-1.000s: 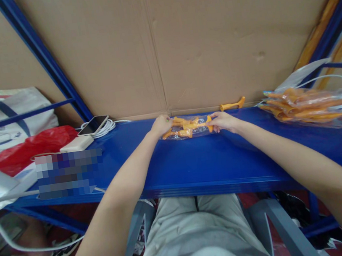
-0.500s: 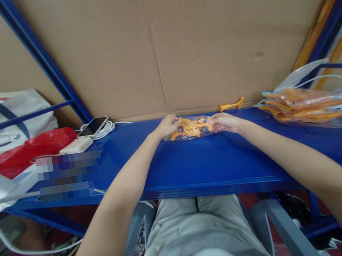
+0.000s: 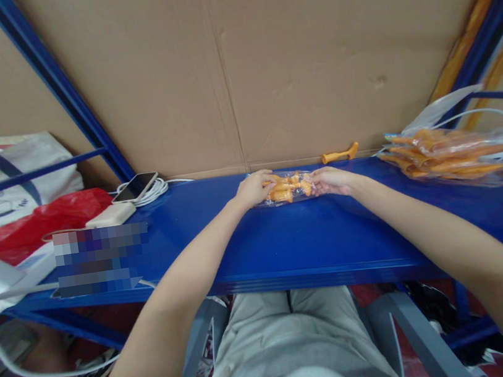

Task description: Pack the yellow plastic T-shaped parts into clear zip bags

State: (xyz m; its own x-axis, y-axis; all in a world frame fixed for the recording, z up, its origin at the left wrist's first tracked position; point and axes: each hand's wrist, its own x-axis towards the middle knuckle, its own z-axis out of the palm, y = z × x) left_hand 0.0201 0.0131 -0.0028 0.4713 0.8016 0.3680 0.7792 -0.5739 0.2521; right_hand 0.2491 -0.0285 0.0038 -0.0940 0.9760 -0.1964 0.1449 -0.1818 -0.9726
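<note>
left hand (image 3: 255, 188) + right hand (image 3: 331, 180): gripping clear bag of orange parts (image 3: 289, 187) | blue shelf (image 3: 287, 239)

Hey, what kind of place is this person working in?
Probably a small packing workshop or stockroom: a blue metal shelf serves as workbench, cardboard sheeting backs it, and both hands hold a clear bag of orange plastic parts, with a bigger bagged pile alongside.

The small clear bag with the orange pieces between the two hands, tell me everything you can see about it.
The small clear bag is thin, glossy, crinkled plastic packed with several short orange plastic pieces whose exact shape is too small to tell. It lies flat on the blue shelf, close to the cardboard wall. The left hand grips its left end and the right hand its right end, bunching it between them. Nothing else touches it.
</note>
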